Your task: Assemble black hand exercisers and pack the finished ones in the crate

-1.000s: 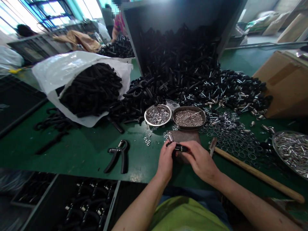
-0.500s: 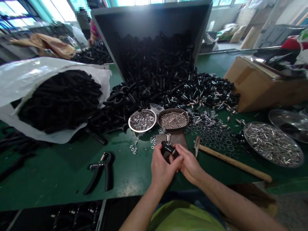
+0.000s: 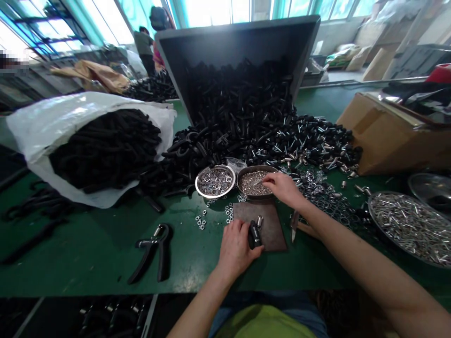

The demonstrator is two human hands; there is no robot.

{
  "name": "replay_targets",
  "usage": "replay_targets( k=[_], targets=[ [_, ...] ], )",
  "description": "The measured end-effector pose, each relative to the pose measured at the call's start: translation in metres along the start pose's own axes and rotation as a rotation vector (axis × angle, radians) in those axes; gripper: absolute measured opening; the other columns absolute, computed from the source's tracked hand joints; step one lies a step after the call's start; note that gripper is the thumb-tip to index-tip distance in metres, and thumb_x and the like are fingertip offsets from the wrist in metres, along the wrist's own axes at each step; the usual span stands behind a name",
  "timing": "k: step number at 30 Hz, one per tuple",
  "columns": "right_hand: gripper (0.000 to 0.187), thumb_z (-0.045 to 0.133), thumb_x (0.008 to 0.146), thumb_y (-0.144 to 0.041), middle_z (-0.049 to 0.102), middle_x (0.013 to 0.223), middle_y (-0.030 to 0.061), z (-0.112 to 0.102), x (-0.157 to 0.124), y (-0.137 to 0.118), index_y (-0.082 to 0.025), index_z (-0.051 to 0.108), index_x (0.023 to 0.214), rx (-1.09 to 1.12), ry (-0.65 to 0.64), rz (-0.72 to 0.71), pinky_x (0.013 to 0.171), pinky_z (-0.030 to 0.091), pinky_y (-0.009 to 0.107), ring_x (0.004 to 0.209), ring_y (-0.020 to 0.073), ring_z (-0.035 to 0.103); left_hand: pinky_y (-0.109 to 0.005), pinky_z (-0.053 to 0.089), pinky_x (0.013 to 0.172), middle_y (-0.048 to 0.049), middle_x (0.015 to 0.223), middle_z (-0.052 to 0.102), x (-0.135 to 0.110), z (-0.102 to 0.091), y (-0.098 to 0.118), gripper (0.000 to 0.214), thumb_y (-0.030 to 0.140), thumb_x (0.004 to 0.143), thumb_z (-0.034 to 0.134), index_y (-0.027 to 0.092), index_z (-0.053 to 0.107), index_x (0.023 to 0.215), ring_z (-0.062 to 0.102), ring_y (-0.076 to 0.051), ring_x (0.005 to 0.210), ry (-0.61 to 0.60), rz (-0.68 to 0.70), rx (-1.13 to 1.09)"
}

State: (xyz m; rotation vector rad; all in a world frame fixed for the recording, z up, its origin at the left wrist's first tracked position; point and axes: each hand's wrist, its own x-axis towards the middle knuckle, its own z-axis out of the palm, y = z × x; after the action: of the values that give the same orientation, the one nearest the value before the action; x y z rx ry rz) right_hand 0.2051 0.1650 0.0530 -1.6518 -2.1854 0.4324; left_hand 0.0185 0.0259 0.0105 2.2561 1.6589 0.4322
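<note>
My left hand [image 3: 237, 246] is closed around a black hand gripper [image 3: 255, 234], holding it at the edge of a flat metal plate [image 3: 276, 230]. A coil spring [image 3: 260, 221] sticks up from the gripper's far end. My right hand [image 3: 282, 187] reaches over an oval tin [image 3: 255, 196] full of tiny metal pieces. Its fingertips pinch a thin, light-coloured stick [image 3: 258, 182] whose tip lies among the pieces. Beside the tin stands a round dish [image 3: 202, 191] of rings and washers. A hammer [image 3: 295, 225] lies right of the plate, partly hidden under my right forearm.
One hand gripper with a spring [image 3: 162, 253] lies at front left. Behind are a white bag [image 3: 28, 141] of black handles, a tipped grey bin [image 3: 243, 42] spilling black parts, and a cardboard box [image 3: 384, 136]. A tray of metal pins [image 3: 408, 225] stands right. People stand far off.
My right hand has let go of the black hand gripper and moved forward to the oval tin, onto the thin stick. My left hand keeps the gripper, now turned and lower over the plate.
</note>
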Motion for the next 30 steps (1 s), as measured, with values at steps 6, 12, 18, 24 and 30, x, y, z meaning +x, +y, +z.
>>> replay_targets(
  k=[6, 12, 18, 24, 30],
  targets=[
    [0.02, 0.053, 0.084, -0.026, 0.069, 0.098, 0.0042, 0.019, 0.064, -0.037, -0.023, 0.071, 0.092, -0.163, -0.061, -0.124, 0.084, 0.041, 0.027, 0.099, 0.0181, 0.057, -0.042, 0.041, 0.086, -0.0072, 0.104, 0.054, -0.002, 0.006, -0.004, 0.058, 0.04, 0.061, 0.077, 0.018, 0.051, 0.108, 0.048, -0.026, 0.098, 0.021, 0.01, -0.041],
    [0.026, 0.05, 0.082, -0.024, 0.07, 0.095, 0.0136, 0.016, 0.089, -0.018, -0.02, 0.073, 0.094, -0.397, -0.149, -0.021, 0.078, 0.044, 0.034, 0.094, 0.0262, 0.062, -0.042, 0.041, 0.085, -0.0056, 0.103, 0.054, -0.004, 0.005, -0.008, 0.06, 0.04, 0.06, 0.079, 0.019, 0.05, 0.109, 0.048, -0.026, 0.097, 0.015, 0.019, -0.076],
    [0.033, 0.043, 0.087, -0.026, 0.07, 0.1, 0.0153, 0.035, 0.084, -0.004, -0.023, 0.071, 0.104, -0.527, -0.213, 0.005, 0.079, 0.045, 0.035, 0.096, 0.027, 0.063, -0.043, 0.041, 0.084, -0.0052, 0.102, 0.054, -0.003, 0.004, -0.01, 0.06, 0.039, 0.06, 0.079, 0.019, 0.05, 0.109, 0.048, -0.026, 0.097, 0.007, 0.022, -0.096],
    [0.029, 0.046, 0.085, -0.02, 0.068, 0.099, 0.0209, 0.047, 0.086, -0.015, -0.013, 0.071, 0.099, -0.547, -0.2, 0.016, 0.079, 0.045, 0.033, 0.095, 0.0269, 0.064, -0.043, 0.041, 0.084, -0.0063, 0.102, 0.055, -0.002, 0.002, -0.011, 0.058, 0.039, 0.061, 0.078, 0.019, 0.051, 0.109, 0.049, -0.026, 0.096, -0.004, 0.021, -0.1],
    [0.024, 0.05, 0.081, -0.016, 0.068, 0.099, 0.021, 0.039, 0.08, -0.021, -0.01, 0.07, 0.094, -0.444, -0.151, 0.029, 0.082, 0.045, 0.035, 0.097, 0.0278, 0.063, -0.042, 0.04, 0.085, -0.007, 0.104, 0.055, -0.003, -0.001, -0.009, 0.061, 0.042, 0.061, 0.077, 0.018, 0.051, 0.111, 0.049, -0.027, 0.098, 0.002, 0.018, -0.077]
  ],
)
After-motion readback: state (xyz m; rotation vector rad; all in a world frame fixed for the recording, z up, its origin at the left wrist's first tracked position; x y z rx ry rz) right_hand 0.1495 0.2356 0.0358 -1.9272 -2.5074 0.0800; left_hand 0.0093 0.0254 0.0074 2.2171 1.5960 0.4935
